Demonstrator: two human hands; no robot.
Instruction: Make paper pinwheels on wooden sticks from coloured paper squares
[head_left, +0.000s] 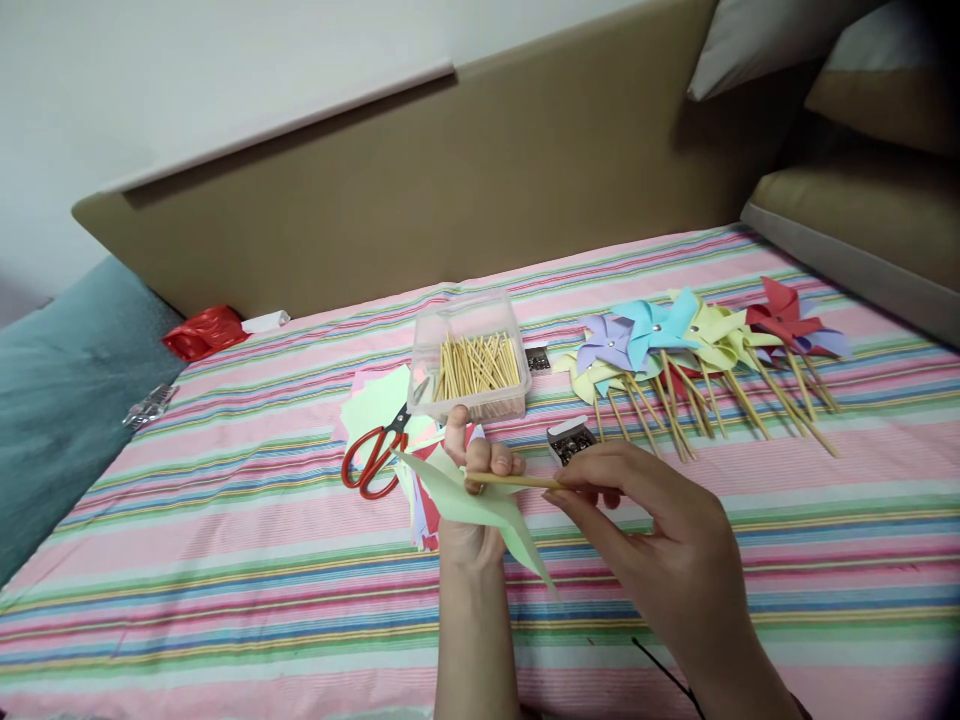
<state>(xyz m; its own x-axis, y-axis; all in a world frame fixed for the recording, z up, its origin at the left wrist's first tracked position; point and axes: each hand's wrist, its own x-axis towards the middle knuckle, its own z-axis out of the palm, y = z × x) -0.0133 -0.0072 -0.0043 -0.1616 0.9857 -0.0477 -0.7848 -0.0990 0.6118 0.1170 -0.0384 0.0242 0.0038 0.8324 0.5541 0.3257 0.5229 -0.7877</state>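
Observation:
A light green paper pinwheel (480, 505) is held in my left hand (484, 470), whose fingers curl behind and around it; part of that hand is hidden by the paper. A thin wooden stick (517, 481) reaches across from the pinwheel to my right hand (645, 520). The thumb and fingers of the right hand pinch the stick's other end. Just beyond that hand lies a small open box of dark metal pins (571, 440). Behind the left hand stands a clear plastic box (469, 405) holding many wooden sticks (480, 368).
Scissors with red handles (373, 460) lie on pastel paper sheets (375, 395). Finished pinwheels (664, 328) in several colours rest at the right. A red plastic bag (204, 333) lies at the far left. A striped cloth (225, 560) covers the surface before a brown backrest (420, 190).

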